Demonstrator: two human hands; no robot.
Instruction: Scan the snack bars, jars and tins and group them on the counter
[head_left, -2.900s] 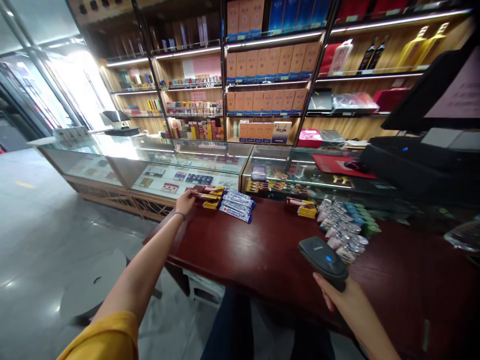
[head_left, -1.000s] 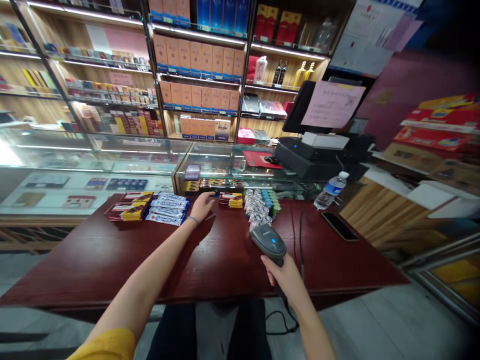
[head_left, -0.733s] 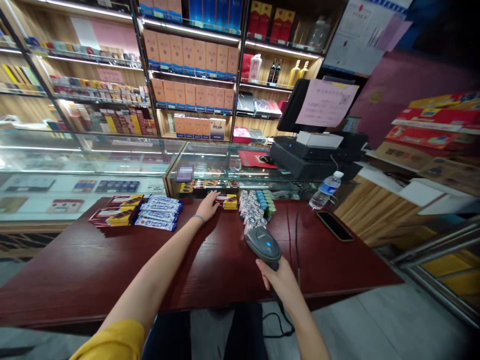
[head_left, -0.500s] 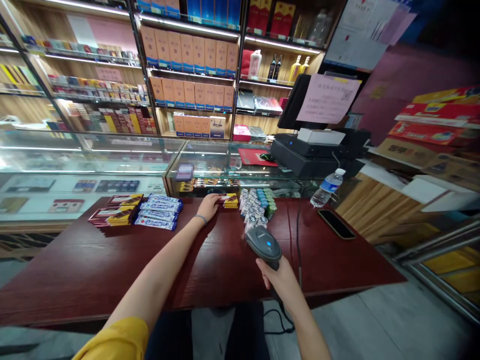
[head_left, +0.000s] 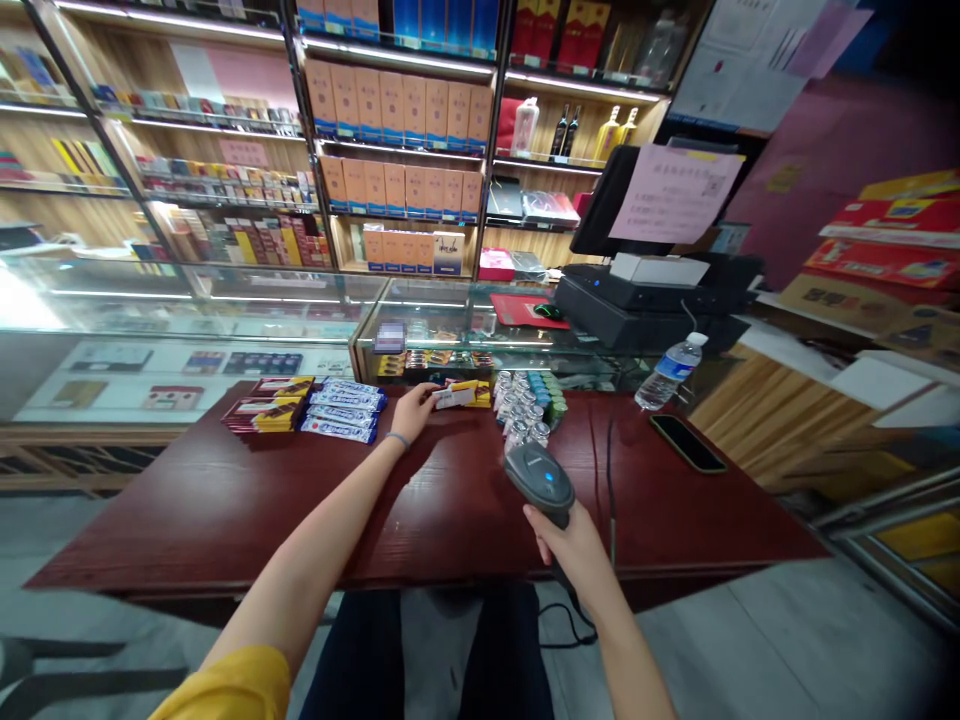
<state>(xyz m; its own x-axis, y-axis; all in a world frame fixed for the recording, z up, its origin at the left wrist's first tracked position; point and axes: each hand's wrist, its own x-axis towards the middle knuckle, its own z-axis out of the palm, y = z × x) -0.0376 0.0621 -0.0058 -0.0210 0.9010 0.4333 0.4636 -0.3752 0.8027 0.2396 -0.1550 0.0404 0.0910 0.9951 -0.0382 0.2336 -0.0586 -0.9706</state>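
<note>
My left hand (head_left: 413,411) reaches to the far side of the dark red table (head_left: 442,510). Its fingers pinch one end of a snack packet (head_left: 454,398), whose pale side with small print faces up. Just beyond lie more yellow-and-brown snack packets (head_left: 481,392). Closed round its handle, my right hand (head_left: 571,541) holds a grey barcode scanner (head_left: 538,478) with a blue light, above the near table area. Right beside the packets stand several small cans (head_left: 517,408), silver, blue and green. On the left are blue-and-white wrapped bars (head_left: 343,410) and a second stack of yellow-and-brown packets (head_left: 268,408).
A water bottle (head_left: 670,373) and a phone (head_left: 688,443) are at the table's right, with a cable (head_left: 610,480) running across. Behind it stand a glass display counter (head_left: 300,310) and a monitor (head_left: 600,205). Stacked cartons (head_left: 885,245) rise at right.
My left hand has picked at a packet from the small pile and tipped it so its pale side shows. The scanner stays in my right hand; the whole view has shifted slightly.
</note>
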